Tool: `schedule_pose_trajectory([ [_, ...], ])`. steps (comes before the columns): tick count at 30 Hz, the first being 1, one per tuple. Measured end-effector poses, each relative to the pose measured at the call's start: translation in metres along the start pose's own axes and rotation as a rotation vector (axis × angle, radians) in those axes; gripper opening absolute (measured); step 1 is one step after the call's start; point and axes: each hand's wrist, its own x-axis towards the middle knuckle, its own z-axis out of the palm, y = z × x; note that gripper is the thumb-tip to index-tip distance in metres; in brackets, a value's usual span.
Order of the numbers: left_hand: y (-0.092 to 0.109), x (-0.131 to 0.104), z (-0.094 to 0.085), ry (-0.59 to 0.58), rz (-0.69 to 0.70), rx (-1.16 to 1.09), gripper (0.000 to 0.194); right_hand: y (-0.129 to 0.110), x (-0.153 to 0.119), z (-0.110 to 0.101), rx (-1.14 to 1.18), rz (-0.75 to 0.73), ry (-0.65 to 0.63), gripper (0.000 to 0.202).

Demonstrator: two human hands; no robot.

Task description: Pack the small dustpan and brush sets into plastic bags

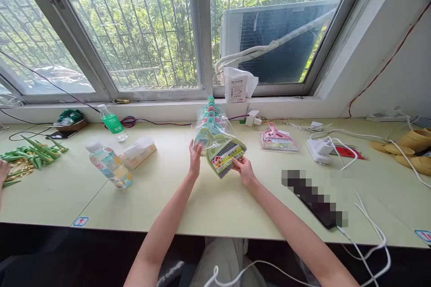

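Seen from beside the table (148,206), clock directions taken from the seat with the green set (222,158) at the centre. The green set is in front of the person, tilted, its handle towards 11 o'clock and its bristles towards 5. The row (211,119) of similar sets lies at 12; the green set overlaps its near end in view, and contact cannot be told. The pink set (279,139) lies at 2, the phone (314,199) at 4.

Recommended handling: support both sides, since a one-corner hold could let the set swing. Keep the pinch on the firm rim rather than the loose wrapping, level the pan before lowering it, and keep the handle from snagging the row.

Fingers: the right hand (245,170) pinches the lower edge at 4, thumb and fingers closed on it. The left hand (195,159) stands at 8, fingers raised and loosely spread, apparently unclenched; whether they touch the wrapping cannot be told.
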Motion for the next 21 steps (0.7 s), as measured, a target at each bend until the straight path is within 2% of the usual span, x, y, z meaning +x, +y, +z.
schedule_pose_trajectory([
  [2,-0.004,0.003,0.0,-0.186,-0.244,-0.184,0.066,0.002,0.0,0.001,0.014,0.002,-0.008,0.042],
  [4,-0.011,0.001,0.003,-0.282,-0.371,-0.255,0.064,0.005,0.001,0.001,0.04,-0.002,0.013,0.042],
  [6,-0.017,-0.006,0.009,-0.382,-0.447,-0.243,0.062,0.007,0.003,-0.002,0.07,-0.023,0.067,0.042],
  [8,-0.02,-0.015,0.016,-0.538,-0.514,-0.207,0.057,0.009,0.005,-0.006,0.096,-0.048,0.125,0.041],
  [10,-0.019,-0.021,0.021,-0.685,-0.549,-0.204,0.051,0.009,0.008,-0.01,0.106,-0.058,0.161,0.04],
  [11,-0.018,-0.022,0.023,-0.716,-0.546,-0.223,0.049,0.008,0.008,-0.011,0.106,-0.055,0.165,0.04],
  [13,-0.012,-0.021,0.025,-0.68,-0.506,-0.266,0.05,0.006,0.008,-0.011,0.097,-0.046,0.154,0.04],
  [18,-0.005,-0.017,0.021,-0.434,-0.392,-0.288,0.052,0.003,0.002,-0.002,0.043,-0.03,0.085,0.044],
  [21,-0.009,-0.025,0.024,-0.437,-0.434,-0.232,0.055,0.001,0.001,0.0,0.042,-0.049,0.117,0.044],
])
